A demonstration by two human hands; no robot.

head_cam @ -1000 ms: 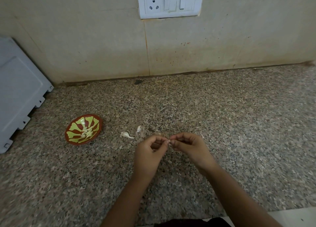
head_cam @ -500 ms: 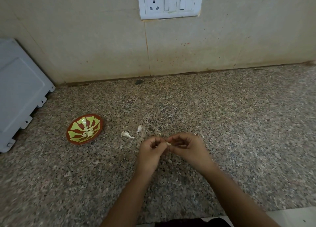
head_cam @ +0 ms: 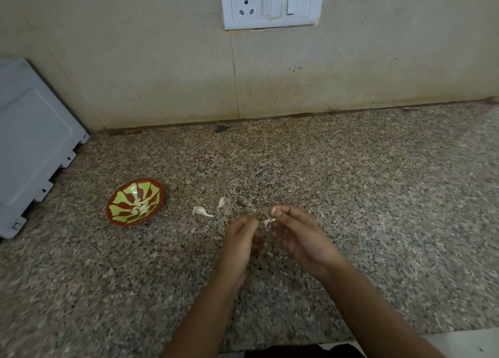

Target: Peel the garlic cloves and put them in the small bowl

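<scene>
Parted since a moment ago, the left hand [head_cam: 240, 240] hangs loosely curled, holding nothing, while the right hand [head_cam: 298, 237] pinches a garlic clove [head_cam: 273, 210] at its fingertips, right of two loose cloves [head_cam: 201, 211] and the small bowl [head_cam: 116, 217] on the counter [head_cam: 364, 195].

The speckled desk [head_cam: 351, 195] carries a bowl [head_cam: 122, 195] at left, a clove [head_cam: 201, 211] and a smaller clove [head_cam: 221, 202] just right of it, and a grey appliance [head_cam: 32, 141] far left.

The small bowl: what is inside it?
A few pale peeled garlic cloves lie in the middle of the small bowl, on its green-and-red pattern. The patch beneath them is covered.
</scene>
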